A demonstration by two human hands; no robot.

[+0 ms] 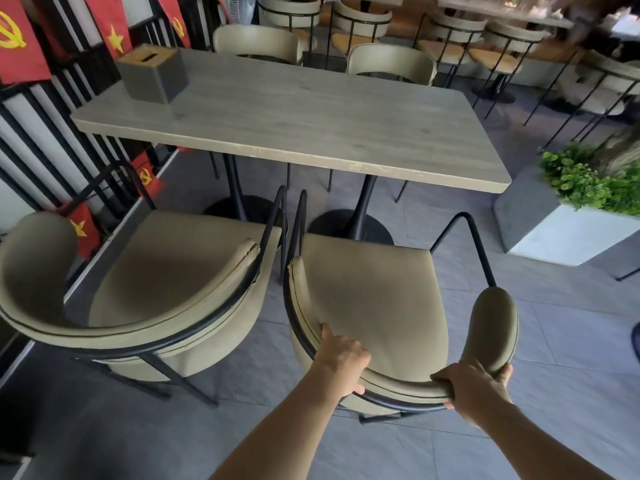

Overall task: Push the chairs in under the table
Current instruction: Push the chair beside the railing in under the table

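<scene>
Hands: left hand (341, 358) and right hand (476, 388) both grip the curved backrest of the right near chair (367, 299), fingers closed over its padded top rail, forearms stretched forward.
Left hand pose: thumb on the inner face of the backrest, other fingers curled under the black frame.
Right hand pose: fingers wrapped over the rail near its right end, wrist low.
Right near chair: pulled out, seat fully clear of the table (294, 116); front legs near the table's black base.
Left near chair (166, 271): just beside it, also pulled out, untouched.
Progress: judged early; neither near chair is under yet, both left to push.
Far chairs (258, 43): two across the table, backs close to the far edge, look already tucked in.
Tissue box (152, 72): on the table's far left corner.
</scene>
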